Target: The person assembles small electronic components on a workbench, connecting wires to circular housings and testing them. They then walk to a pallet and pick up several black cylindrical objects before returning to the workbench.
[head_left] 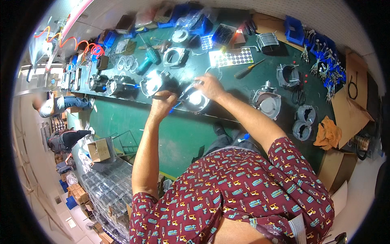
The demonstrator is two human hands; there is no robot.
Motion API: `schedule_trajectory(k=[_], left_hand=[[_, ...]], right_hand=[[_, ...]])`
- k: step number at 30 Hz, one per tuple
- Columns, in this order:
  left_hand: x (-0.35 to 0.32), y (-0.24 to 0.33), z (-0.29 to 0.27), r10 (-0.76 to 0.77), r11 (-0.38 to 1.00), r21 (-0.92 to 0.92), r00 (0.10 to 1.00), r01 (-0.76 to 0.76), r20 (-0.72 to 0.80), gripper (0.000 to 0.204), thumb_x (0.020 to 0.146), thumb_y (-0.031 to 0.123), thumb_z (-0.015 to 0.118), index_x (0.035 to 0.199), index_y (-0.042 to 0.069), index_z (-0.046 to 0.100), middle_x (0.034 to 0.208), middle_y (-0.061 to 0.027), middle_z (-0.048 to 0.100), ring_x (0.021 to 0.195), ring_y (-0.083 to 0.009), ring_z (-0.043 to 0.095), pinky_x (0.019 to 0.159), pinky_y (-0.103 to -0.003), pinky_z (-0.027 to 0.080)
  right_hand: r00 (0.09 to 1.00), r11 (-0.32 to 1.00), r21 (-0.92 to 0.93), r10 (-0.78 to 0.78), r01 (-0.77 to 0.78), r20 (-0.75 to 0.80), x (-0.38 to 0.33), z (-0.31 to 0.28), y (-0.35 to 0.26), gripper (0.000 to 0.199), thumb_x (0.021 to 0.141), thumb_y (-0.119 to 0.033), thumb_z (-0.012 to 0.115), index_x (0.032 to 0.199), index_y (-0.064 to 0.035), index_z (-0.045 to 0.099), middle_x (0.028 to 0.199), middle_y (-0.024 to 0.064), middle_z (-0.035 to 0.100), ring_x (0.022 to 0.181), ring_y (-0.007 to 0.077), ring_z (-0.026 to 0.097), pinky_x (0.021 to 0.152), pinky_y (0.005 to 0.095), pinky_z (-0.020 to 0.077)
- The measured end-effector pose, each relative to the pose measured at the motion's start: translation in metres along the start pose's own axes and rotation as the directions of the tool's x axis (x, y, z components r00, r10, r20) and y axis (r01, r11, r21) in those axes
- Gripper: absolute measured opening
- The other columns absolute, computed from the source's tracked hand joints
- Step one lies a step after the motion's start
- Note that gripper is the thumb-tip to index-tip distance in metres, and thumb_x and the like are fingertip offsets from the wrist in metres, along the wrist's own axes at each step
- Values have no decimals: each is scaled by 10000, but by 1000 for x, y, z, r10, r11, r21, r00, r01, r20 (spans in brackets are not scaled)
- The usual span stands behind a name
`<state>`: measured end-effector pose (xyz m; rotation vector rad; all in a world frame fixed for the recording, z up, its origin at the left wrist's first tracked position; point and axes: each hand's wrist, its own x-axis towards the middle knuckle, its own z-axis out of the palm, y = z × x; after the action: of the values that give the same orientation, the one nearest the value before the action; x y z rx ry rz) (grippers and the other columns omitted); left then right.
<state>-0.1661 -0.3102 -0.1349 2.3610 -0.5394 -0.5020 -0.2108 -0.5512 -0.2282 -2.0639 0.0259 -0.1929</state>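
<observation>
My left hand (163,105) is closed round a slim dark-handled tool (157,97) whose kind I cannot make out. It is beside a round silver metal motor housing (197,102) at the bench's near edge. My right hand (210,87) grips the far rim of that housing, thumb and fingers pinched together. Blue wire or connector pieces show just under my left hand. Left of the housing stands another motor housing (153,83), brightly lit.
Beyond lie a green power drill (148,59), a metal ring (174,57), a sheet of round stickers (231,57) and a screwdriver (248,69). More housings (266,103) stand to the right, near an orange cloth (328,133) and wire bundles (325,65). People (61,106) are at far left.
</observation>
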Motion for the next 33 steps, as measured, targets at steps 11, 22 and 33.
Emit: schedule_trajectory(k=[11,22,33], left_hand=[[39,-6,-20,-226,968,-63,950,245,214,204,894,181,647,932,-1,730,731,-46,670,630,-119,625,532,-270,524],[-47,30,53,181,966,232,939,-114,-294,138,889,118,675,957,-2,672,721,-204,668,645,-351,673,612,-406,518],[-76,23,100,180,956,287,893,-60,-412,316,882,133,677,1170,26,607,948,-180,657,881,-378,646,744,-463,539]], right_hand=[[1000,1000,2,-15,15,-9,3,3,6,339,844,-373,725,1026,-90,765,954,193,701,968,349,658,884,426,530],[994,994,-46,102,-104,-47,7,8,-2,323,848,-382,709,1003,-107,777,975,212,690,938,363,671,858,429,546],[997,999,10,53,-53,-62,0,6,-1,324,835,-363,723,992,-84,774,957,210,705,923,380,663,849,448,542]])
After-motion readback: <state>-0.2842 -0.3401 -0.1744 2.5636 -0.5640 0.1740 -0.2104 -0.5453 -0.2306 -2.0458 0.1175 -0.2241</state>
